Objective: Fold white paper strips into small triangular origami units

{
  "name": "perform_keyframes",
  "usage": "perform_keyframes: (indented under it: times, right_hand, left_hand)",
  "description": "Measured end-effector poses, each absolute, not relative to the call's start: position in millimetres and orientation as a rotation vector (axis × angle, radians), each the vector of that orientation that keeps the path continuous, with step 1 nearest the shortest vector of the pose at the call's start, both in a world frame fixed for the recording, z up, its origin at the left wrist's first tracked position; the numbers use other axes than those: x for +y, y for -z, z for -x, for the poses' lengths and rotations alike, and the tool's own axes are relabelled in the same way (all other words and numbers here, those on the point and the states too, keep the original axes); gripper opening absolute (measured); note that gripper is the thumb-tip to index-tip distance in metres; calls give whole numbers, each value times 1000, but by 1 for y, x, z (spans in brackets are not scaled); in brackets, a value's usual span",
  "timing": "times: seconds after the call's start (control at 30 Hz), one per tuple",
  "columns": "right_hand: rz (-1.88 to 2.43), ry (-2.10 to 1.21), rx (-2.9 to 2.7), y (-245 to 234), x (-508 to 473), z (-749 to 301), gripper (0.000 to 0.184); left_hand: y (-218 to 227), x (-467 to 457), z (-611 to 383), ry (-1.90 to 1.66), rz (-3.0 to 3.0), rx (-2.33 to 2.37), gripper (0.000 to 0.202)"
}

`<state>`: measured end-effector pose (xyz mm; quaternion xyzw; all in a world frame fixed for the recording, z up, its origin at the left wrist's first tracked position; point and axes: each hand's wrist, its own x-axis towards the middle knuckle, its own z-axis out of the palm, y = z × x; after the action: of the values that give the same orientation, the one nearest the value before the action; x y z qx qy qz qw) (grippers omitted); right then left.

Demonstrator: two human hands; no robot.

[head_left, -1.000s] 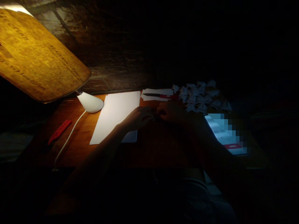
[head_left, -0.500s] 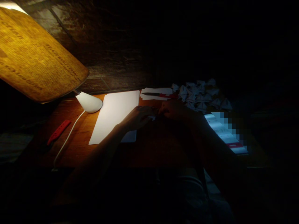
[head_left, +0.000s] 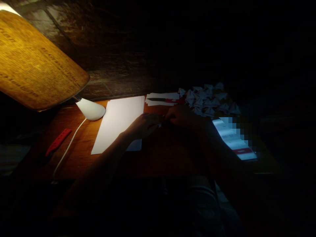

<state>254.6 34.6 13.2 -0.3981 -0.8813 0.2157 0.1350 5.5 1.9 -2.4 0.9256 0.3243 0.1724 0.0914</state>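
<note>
Over the table's middle, my left hand (head_left: 147, 124) is closed on a small folded piece of paper (head_left: 159, 125), and only a pale bit of it shows by the fingertips. My right hand (head_left: 177, 117) meets it from the right with fingers curled in a pinch. Shadow hides what those fingers hold, if anything. Under my left wrist lies a stack of white paper sheets (head_left: 118, 123). Behind my hands a knife (head_left: 160, 99) with a red handle rests on smaller paper pieces (head_left: 161, 95). Several folded paper shapes (head_left: 207, 98) are heaped beyond my right hand.
A lamp with a yellow printed shade (head_left: 41, 62) and white base (head_left: 92, 110) stands at the left, its white cord (head_left: 69, 144) running to the front edge. A red-handled tool (head_left: 58, 141) lies beside the cord. A lit phone (head_left: 230, 138) is on the right.
The whole view has shifted slightly, so things appear a little further left. My hands stay together over the same spot, and less of the small paper shows.
</note>
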Motion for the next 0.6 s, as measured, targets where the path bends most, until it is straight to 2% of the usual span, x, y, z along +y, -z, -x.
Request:
perform_keyframes:
  times: [0.4, 0.6]
  right_hand:
    - [1185, -485, -2526, -12, 29, -250, 32]
    - [1245, -492, -2449, -8, 29, -248, 27]
  left_hand:
    - [0, 2, -4, -456, -2710, 1005, 34]
    - [0, 3, -4, -443, -2751, 947, 29]
